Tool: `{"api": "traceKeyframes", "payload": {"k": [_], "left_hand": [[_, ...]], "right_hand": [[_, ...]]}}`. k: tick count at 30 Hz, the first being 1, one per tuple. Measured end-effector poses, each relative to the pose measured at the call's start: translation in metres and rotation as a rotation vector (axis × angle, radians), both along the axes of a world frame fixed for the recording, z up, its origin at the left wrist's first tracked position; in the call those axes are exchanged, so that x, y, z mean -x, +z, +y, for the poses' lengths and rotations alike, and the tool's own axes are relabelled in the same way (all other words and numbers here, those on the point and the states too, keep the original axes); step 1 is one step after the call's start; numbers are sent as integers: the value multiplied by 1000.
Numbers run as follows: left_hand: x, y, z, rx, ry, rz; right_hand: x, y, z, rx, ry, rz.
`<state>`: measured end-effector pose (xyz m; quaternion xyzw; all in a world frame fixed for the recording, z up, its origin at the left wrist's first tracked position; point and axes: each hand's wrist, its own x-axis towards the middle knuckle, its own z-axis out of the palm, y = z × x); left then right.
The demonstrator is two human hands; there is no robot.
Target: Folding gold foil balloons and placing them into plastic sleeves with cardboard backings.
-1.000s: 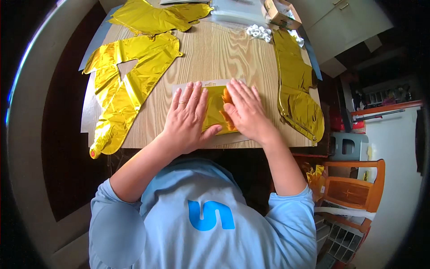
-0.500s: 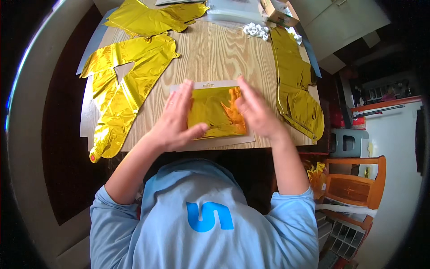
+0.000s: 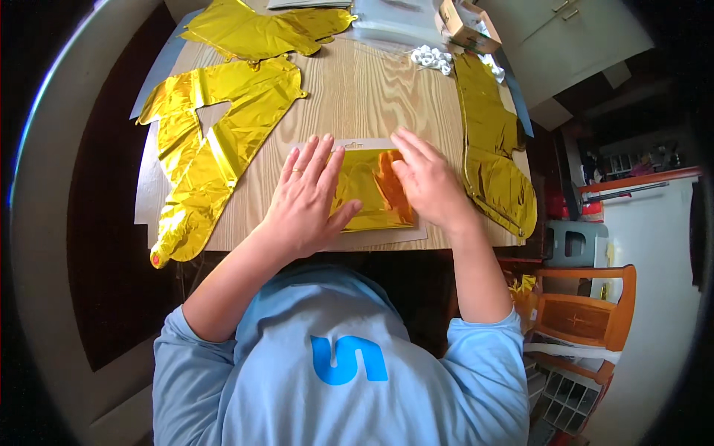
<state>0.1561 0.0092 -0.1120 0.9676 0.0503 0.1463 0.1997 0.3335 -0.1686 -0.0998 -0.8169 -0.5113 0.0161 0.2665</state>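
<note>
A folded gold foil balloon (image 3: 364, 197) lies as a shiny rectangle on a pale backing card (image 3: 383, 238) at the table's near edge. My left hand (image 3: 306, 195) rests flat over its left part, fingers stretched out and thumb toward the middle. On the other side, my right hand (image 3: 433, 186) lies against the foil's right edge with fingers extended, its skin mirrored orange in the foil. Neither hand grips anything. The card's hang-hole end shows beyond the foil, and its left side is hidden under my left hand.
Flat gold foil balloons lie at the left (image 3: 260, 115), far left (image 3: 260, 30) and right (image 3: 491, 149). Clear plastic bags (image 3: 394, 22), white ribbon rolls (image 3: 431, 58) and an open cardboard box (image 3: 467, 28) sit at the back. A wooden chair (image 3: 584, 316) and grey stool (image 3: 576, 241) stand right.
My left hand has moved right, from the foil's left edge onto its surface. My right hand has shifted slightly, still at the right edge. The view has moved a little.
</note>
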Motion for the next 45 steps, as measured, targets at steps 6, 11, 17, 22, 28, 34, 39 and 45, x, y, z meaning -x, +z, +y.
{"api": "traceKeyframes", "payload": {"k": [6,11,17,22,28,34,39,45], "left_hand": [[-9,-12,8,23,-46,87],[-11,-24,8,-49,-52,130],[-13,-15,7,-34,-70,167],[-19,-8,2,-4,-36,191],[-22,-22,-5,-75,8,144],[-22,-27,-7,-99,18,120],[-21,-24,-8,-105,22,148],[-22,-23,-10,-97,28,151]], "right_hand": [[-44,-4,-21,-41,-186,531],[-69,4,-1,176,-212,978],[-94,11,8,379,-53,1087],[-97,10,8,429,-69,1142],[-99,12,2,446,-64,1178],[-95,9,2,458,-60,1182],[-91,6,5,435,-109,1194],[-88,8,4,415,-105,1153]]}}
